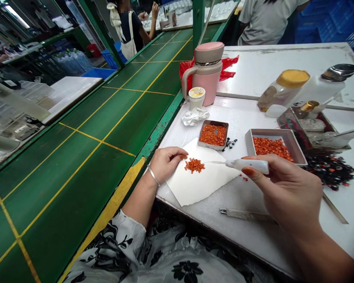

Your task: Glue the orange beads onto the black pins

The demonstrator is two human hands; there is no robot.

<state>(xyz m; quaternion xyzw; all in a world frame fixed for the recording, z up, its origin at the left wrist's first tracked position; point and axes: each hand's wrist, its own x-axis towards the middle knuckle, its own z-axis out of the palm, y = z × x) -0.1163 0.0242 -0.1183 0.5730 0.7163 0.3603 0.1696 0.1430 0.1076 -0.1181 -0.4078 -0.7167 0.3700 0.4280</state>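
My right hand (pixel 286 188) is closed round a white pen-like tool (pixel 247 165) whose thin tip points left toward a small heap of orange bits (pixel 194 165) on a white sheet of paper (pixel 200 182). My left hand (pixel 166 162) rests on the paper's left edge with fingers curled, its fingertips pinched beside the heap; whether they hold a bit is too small to tell. A silver bangle sits on that wrist.
Two shallow trays of orange bits (pixel 213 135) (pixel 275 147) lie behind the paper, with small black parts (pixel 330 171) at the right. A pink jug (pixel 207 70), a small jar (pixel 196 96), bottles (pixel 283 90) and a metal strip (pixel 244 214) share the white table (pixel 253 232). A green conveyor (pixel 91 145) runs along the left; other people work beyond.
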